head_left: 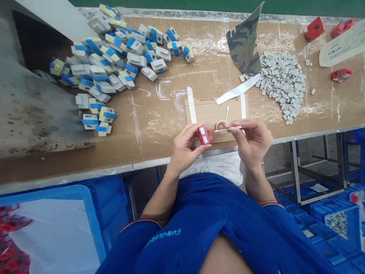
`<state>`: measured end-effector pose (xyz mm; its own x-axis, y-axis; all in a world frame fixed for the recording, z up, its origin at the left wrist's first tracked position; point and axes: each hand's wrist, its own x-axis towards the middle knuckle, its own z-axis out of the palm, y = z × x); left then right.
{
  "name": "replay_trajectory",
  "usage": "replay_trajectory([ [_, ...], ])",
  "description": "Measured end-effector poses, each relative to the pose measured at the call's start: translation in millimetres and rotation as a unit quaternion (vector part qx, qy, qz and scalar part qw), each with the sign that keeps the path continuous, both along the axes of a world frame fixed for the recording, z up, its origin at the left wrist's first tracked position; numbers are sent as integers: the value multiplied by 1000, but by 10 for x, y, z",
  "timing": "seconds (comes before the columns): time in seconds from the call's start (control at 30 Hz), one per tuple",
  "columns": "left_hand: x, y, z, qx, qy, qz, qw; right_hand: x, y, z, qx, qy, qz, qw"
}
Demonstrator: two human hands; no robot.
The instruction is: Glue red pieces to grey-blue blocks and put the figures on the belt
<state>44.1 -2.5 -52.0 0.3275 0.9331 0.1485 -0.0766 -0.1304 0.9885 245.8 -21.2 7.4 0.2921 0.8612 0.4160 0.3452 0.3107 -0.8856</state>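
Note:
Between the thumb and fingers of my left hand [185,148] is a small red toy vehicle [204,135] with pale windows and a grey part. My right hand [252,140] pinches a cotton swab [221,131], its tip pointing left toward the toy but apart from it. Just behind the swab stands a small round cup [221,125], partly hidden by it. Another thin swab-like stick [227,113] leans up out of the cup. Beneath both hands lies a cardboard sheet [209,110] fixed with white tape strips [191,104].
Many white, blue and yellow toy parts [114,57] are heaped at the left. At the right lie a pile of small grey pieces [285,83], a camouflage cloth [245,45], a translucent bottle [342,45] and red parts [315,28]. A blue crate [91,217] with red toys stands below left.

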Motion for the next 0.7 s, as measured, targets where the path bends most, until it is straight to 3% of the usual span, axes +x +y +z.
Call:
replay_trajectory([
  [0.17,5,-11,8,26,27,-6,999,-35,20,24,6,-64,59,996],
  [0.7,-3,-12,16,39,64,-2,997,-66,46,17,-4,-113,74,991],
])
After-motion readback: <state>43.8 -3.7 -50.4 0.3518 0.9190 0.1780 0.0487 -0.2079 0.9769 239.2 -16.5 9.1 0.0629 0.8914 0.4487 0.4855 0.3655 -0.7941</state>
